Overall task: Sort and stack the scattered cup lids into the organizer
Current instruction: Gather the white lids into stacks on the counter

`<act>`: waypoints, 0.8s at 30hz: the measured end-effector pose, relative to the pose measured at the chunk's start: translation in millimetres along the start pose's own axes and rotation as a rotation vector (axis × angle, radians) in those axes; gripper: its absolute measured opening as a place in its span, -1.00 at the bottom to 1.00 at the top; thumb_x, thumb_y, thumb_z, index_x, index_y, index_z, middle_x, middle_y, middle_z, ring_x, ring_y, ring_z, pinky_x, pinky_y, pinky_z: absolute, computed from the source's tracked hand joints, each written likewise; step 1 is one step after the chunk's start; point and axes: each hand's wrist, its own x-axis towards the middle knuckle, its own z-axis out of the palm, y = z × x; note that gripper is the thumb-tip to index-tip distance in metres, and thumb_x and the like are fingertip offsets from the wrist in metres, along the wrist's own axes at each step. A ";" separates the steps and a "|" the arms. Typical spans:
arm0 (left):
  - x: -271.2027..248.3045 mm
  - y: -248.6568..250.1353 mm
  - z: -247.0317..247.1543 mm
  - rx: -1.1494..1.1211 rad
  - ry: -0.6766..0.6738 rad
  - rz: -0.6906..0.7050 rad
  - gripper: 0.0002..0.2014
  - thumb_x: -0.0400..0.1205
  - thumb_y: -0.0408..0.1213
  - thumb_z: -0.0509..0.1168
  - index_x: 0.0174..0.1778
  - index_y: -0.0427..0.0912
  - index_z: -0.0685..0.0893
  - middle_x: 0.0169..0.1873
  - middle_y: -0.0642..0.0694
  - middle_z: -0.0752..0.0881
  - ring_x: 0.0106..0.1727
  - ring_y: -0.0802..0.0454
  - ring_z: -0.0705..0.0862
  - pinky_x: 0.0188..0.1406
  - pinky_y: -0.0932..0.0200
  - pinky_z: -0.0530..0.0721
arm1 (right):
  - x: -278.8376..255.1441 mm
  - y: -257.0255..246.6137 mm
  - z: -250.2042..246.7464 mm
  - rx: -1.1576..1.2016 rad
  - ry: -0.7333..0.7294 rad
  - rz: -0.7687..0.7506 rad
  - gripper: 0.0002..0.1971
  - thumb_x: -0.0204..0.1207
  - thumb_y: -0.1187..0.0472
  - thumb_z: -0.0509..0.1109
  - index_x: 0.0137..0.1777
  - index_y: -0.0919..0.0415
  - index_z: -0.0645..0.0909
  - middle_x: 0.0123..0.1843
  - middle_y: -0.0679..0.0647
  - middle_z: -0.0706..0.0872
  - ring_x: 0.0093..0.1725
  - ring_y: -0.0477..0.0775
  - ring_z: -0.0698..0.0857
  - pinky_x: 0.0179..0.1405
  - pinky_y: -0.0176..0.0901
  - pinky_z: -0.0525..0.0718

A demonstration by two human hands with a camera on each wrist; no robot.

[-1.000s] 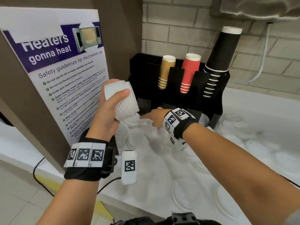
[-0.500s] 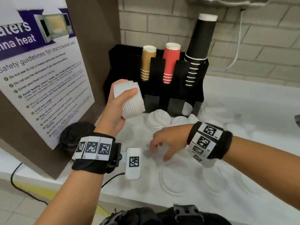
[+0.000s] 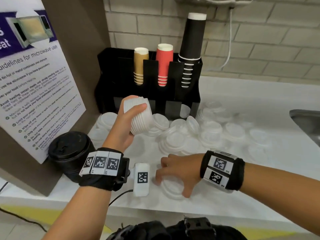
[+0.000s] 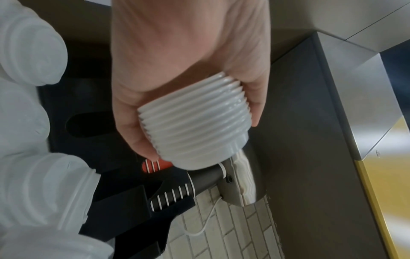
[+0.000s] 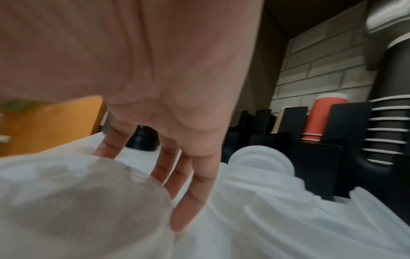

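**Lid sorting: right hand over a near-edge lid**

Across the white counter [image 3: 259,104], loose lids [image 3: 174,137] lie scattered in front of the black organizer [image 3: 107,70], which holds three cup stacks. The left hand [image 3: 121,129] is raised before the organizer, fingers curled round a nested lid stack [image 3: 140,116], its long axis tilted. The right hand [image 3: 176,172] is spread, fingers extended, over a clear lid [image 3: 171,187] lying flat directly beneath it by the near edge; this hand is much the nearer. Only the right wrist view shows the fingertips [image 5: 186,210] at the lid's rim [image 5: 155,178]; contact appears likely, but blur prevents confirmation.
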 end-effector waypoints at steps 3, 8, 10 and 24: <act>-1.6 3.7 -7.3 -0.003 0.025 0.032 -0.59 0.38 -0.15 0.41 0.15 0.12 0.55 0.09 -0.01 0.60 0.08 0.02 0.64 -0.29 0.14 0.70 | -11.8 13.7 -16.4 0.227 0.201 0.022 -0.29 0.24 0.18 0.63 0.36 -0.05 0.38 0.23 0.12 0.40 0.22 0.16 0.43 0.16 0.15 0.59; -6.3 1.3 -12.4 -0.022 0.042 0.033 -0.60 0.37 -0.14 0.44 0.12 0.15 0.58 0.12 -0.03 0.61 0.13 -0.02 0.64 -0.29 0.13 0.71 | -36.1 38.3 -41.8 0.628 0.754 0.059 -0.44 0.34 0.22 0.58 0.29 -0.13 0.46 0.23 0.00 0.47 0.20 0.01 0.54 0.09 -0.12 0.69; -9.5 -4.6 -7.5 -0.015 0.003 -0.007 -0.53 0.30 -0.12 0.51 0.13 0.15 0.59 0.12 -0.07 0.63 0.13 -0.06 0.66 -0.29 0.09 0.72 | -38.8 35.8 -42.0 0.863 0.936 0.011 -0.50 0.37 0.17 0.54 0.27 -0.18 0.49 0.18 -0.07 0.53 0.16 -0.03 0.60 0.08 -0.08 0.71; -18.5 -18.3 6.3 -0.002 -0.176 -0.106 -0.38 0.26 -0.04 0.52 0.27 0.03 0.55 0.13 -0.17 0.68 0.13 -0.17 0.69 -0.21 0.02 0.72 | -10.6 3.5 -25.8 1.105 1.156 -0.092 -0.49 0.52 0.20 0.46 0.43 -0.21 0.50 0.29 -0.15 0.62 0.24 -0.16 0.63 0.14 -0.14 0.70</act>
